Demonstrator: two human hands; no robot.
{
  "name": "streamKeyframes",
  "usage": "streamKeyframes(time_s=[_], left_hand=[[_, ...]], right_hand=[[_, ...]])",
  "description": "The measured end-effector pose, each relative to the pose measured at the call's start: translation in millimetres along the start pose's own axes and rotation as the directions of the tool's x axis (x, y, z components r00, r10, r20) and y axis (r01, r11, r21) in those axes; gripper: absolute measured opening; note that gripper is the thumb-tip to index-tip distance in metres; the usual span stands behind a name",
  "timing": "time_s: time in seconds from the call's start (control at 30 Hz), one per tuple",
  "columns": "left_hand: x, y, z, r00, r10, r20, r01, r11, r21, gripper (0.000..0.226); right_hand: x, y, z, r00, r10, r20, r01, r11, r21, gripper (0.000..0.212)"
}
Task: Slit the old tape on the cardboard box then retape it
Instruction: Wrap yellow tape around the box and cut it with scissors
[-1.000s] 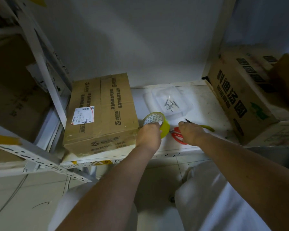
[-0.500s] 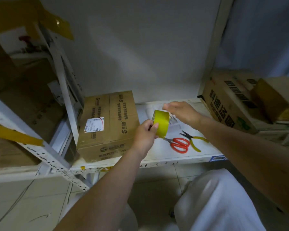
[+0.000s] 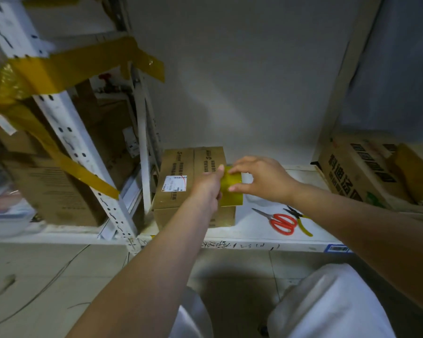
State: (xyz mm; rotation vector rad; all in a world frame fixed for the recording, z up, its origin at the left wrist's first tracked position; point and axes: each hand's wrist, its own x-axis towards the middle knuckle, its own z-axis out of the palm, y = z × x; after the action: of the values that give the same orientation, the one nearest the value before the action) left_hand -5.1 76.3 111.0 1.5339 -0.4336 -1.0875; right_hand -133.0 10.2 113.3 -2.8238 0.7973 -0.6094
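A small cardboard box (image 3: 181, 167) with a white label lies on the white shelf (image 3: 254, 230), near the upright post. Above its right end my left hand (image 3: 209, 185) grips a roll of yellow tape (image 3: 232, 191), held edge-on. From the right my right hand (image 3: 261, 179) reaches to the roll, its fingertips pinching at the roll's outer face. Red-handled scissors (image 3: 282, 223) lie on the shelf to the right of the box.
Yellow-handled pliers (image 3: 302, 222) lie beside the scissors. A large printed carton (image 3: 362, 172) stands at the shelf's right end. To the left a white slotted rack (image 3: 83, 157) holds more cartons, with strips of yellow tape hanging on it. A grey wall closes the back.
Both hands carried the tape roll left and up, from over the shelf to over the box's right end. My right hand closed in on the roll. The camera tilted upward.
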Motion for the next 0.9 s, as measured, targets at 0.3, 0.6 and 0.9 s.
streamKeyframes(time_s=[0.3,0.6,0.9], left_hand=[[-13.2,8.5,-12.0,1.000,-0.013,-0.014,0.014,0.999,0.037,0.024],[-24.2,2.1,-16.1,0.958,0.180,0.222,-0.230,0.946,0.227,0.024],[-15.2,-0.3,-30.7,0.968,0.128,0.214,-0.175,0.959,0.222,0.024]], right_hand=[[-0.4,-19.5,-0.4,0.995,0.033,-0.094,-0.044,0.993,-0.112,0.014],[7.7,-15.5,-8.2,0.935,0.351,-0.055,-0.350,0.936,0.027,0.011],[8.6,-11.0,-36.0,0.875,0.294,0.385,-0.484,0.537,0.691,0.024]])
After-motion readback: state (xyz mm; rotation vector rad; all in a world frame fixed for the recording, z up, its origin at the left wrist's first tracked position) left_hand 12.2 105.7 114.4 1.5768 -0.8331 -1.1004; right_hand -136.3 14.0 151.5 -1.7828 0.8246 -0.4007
